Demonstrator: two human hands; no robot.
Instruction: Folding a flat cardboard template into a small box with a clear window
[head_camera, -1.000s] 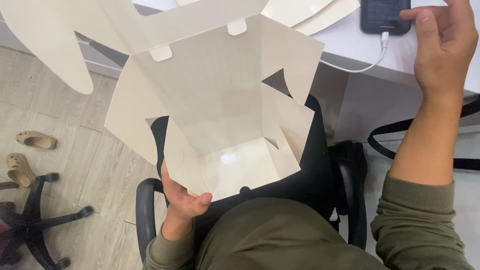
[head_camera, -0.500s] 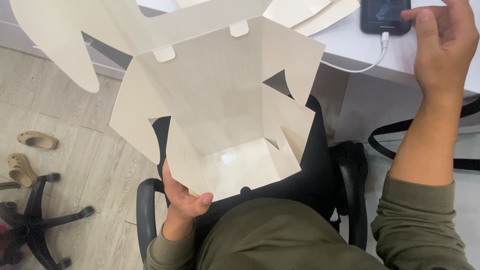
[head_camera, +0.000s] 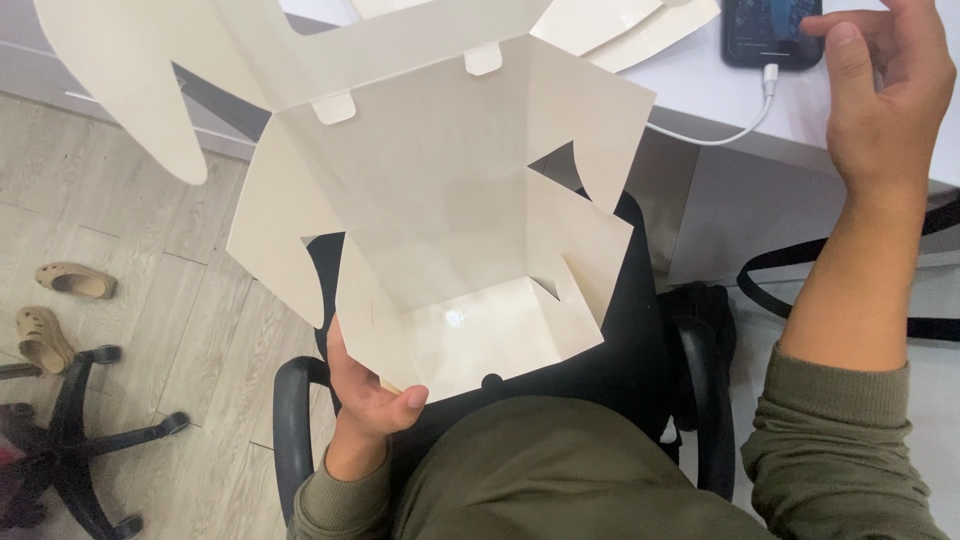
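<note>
My left hand (head_camera: 365, 400) grips the near lower edge of a half-folded white cardboard box (head_camera: 440, 230), held open above my lap with its flaps spread wide. My right hand (head_camera: 880, 95) is raised at the upper right, fingers curled and apart, holding nothing, right beside a dark phone (head_camera: 770, 30) that lies on the white desk (head_camera: 700, 95). A white cable (head_camera: 730, 125) runs from the phone across the desk.
A black office chair (head_camera: 300, 420) is under me, its armrests on both sides. More flat white cardboard (head_camera: 620, 25) lies on the desk. Sandals (head_camera: 55, 310) and another chair's base (head_camera: 70, 450) sit on the wooden floor at left. A black strap (head_camera: 780, 280) hangs at right.
The box has shifted slightly to the right and my left hand with it. My right hand stays by the phone.
</note>
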